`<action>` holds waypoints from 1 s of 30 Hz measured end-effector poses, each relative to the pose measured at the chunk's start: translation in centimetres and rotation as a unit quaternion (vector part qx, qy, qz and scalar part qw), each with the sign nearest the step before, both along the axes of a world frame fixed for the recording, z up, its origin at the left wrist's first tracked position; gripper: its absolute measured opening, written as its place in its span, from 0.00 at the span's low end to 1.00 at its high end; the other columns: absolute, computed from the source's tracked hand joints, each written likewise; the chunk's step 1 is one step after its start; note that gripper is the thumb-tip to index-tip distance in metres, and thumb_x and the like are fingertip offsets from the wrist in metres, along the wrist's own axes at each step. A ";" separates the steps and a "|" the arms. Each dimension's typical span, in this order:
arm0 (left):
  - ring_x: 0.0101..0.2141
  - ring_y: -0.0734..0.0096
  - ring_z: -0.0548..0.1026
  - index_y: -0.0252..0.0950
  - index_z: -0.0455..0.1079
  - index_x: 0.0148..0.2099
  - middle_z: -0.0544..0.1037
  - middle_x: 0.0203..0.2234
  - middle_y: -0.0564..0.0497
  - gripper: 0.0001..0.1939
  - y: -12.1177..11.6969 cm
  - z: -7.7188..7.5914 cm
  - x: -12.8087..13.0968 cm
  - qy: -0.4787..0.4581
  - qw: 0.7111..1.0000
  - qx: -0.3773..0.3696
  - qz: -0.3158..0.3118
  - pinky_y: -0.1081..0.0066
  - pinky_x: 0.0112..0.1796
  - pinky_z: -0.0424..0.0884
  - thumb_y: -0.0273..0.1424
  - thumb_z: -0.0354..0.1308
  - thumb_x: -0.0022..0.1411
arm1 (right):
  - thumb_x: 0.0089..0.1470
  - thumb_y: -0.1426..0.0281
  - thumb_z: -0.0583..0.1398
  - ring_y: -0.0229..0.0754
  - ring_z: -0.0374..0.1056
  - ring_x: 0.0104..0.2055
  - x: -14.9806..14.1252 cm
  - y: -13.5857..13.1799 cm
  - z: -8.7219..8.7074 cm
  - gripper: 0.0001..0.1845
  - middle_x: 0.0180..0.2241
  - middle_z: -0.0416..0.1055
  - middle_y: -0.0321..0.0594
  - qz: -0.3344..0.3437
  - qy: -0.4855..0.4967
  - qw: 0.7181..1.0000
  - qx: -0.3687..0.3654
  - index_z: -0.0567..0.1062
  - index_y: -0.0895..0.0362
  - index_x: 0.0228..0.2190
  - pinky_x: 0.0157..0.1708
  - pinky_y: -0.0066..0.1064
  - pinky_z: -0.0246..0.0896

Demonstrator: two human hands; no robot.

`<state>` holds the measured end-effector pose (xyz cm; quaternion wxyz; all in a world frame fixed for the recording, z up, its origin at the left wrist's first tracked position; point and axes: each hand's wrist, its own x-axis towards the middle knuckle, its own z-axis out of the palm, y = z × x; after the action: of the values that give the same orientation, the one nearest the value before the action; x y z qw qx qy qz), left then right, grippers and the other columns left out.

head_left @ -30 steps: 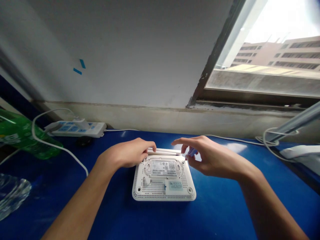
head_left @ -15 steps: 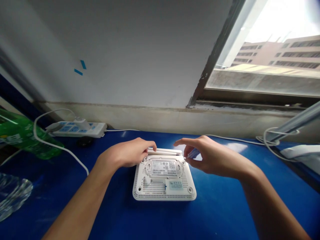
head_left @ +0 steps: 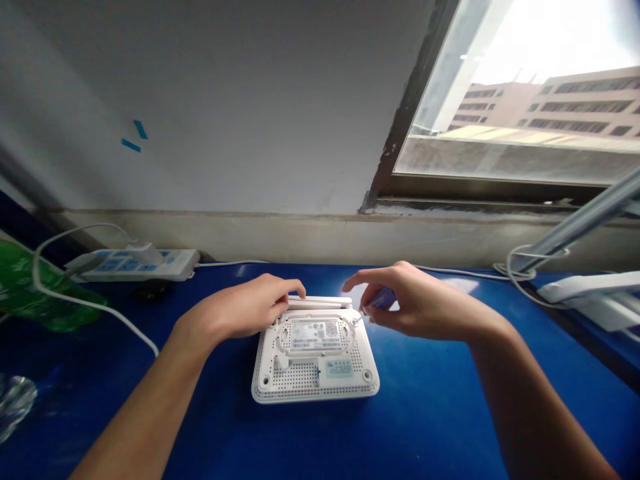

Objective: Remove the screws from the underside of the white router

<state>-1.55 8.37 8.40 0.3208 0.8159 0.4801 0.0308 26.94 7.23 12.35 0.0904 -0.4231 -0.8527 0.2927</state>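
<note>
Shifting your view rightward, you kept your left hand (head_left: pixel 235 313) curled over the folded antennas (head_left: pixel 320 302) of the upturned white router (head_left: pixel 315 373), while your right hand (head_left: pixel 425 300) pinched a small blue item (head_left: pixel 383 299).

1. The router (head_left: pixel 315 373) is white, with rows of tiny dark dots.
2. Its sticker (head_left: pixel 339 368) is pale blue.
3. Its label (head_left: pixel 315 335) is white with black stripes.
4. The small thing (head_left: pixel 381 299) in the right hand (head_left: pixel 425 300) is blue.
5. The counter (head_left: pixel 435 407) is deep blue.
6. The bottle (head_left: pixel 30 290) is green.
7. The power strip (head_left: pixel 130 264) is white with blue squares.
8. The tape (head_left: pixel 134 137) on the wall is bright blue.
</note>
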 end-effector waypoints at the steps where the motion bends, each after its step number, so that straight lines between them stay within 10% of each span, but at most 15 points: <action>1: 0.39 0.63 0.78 0.45 0.75 0.53 0.81 0.41 0.49 0.14 0.0 0.0 0.1 -0.006 1.000 0.006 -0.002 0.70 0.39 0.68 0.36 0.51 0.71 | 0.55 0.75 0.62 0.40 0.78 0.32 0.2 0.0 0.2 0.21 0.37 0.82 0.39 -0.005 0.009 1.000 0.001 0.79 0.53 0.51 0.29 0.24 0.69; 30: 0.42 0.62 0.79 0.47 0.73 0.58 0.82 0.45 0.51 0.17 -0.1 0.0 0.5 -0.008 1.000 0.001 -0.009 0.71 0.42 0.69 0.36 0.51 0.72 | 0.55 0.74 0.62 0.38 0.77 0.32 -0.3 -0.2 0.1 0.21 0.37 0.82 0.38 -0.020 0.000 0.999 0.036 0.78 0.52 0.50 0.27 0.22 0.66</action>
<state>-1.09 8.26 8.37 0.3245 0.8202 0.4699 0.0352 26.62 7.04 12.42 0.1110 -0.4364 -0.8542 0.2598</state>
